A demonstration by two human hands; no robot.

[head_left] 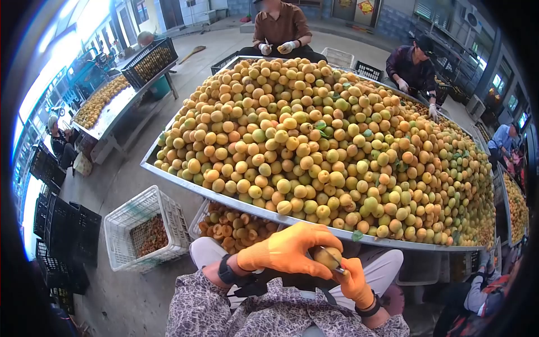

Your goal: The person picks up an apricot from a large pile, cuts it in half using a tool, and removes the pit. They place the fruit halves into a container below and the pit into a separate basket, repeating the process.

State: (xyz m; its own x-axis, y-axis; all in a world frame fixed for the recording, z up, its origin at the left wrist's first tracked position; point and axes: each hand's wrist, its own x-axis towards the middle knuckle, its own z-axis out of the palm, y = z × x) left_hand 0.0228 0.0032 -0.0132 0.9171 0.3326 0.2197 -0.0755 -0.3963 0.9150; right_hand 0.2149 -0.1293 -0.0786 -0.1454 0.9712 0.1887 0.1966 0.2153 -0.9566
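My left hand (pixel 292 248), in an orange glove, is closed around a single apricot (pixel 325 258) above my lap. Close against it, my right hand (pixel 356 282), also in an orange glove, grips a small knife (pixel 339 269) whose blade meets the fruit. Most of the knife's handle is hidden in the glove. Just beyond my hands, a metal-rimmed table (pixel 269 214) carries a big heap of whole apricots (pixel 303 140) with a few green leaves among them. Under its near edge, by my left knee, a crate holds halved apricots (pixel 236 227).
On the floor to the left stands a white plastic crate (pixel 115 236) with apricot pits (pixel 150 236) inside. Black crates (pixel 67 224) are stacked farther left. Across the table, two gloved people (pixel 283 28) (pixel 412 67) sit handling fruit. Another fruit table (pixel 118 112) stands at the back left.
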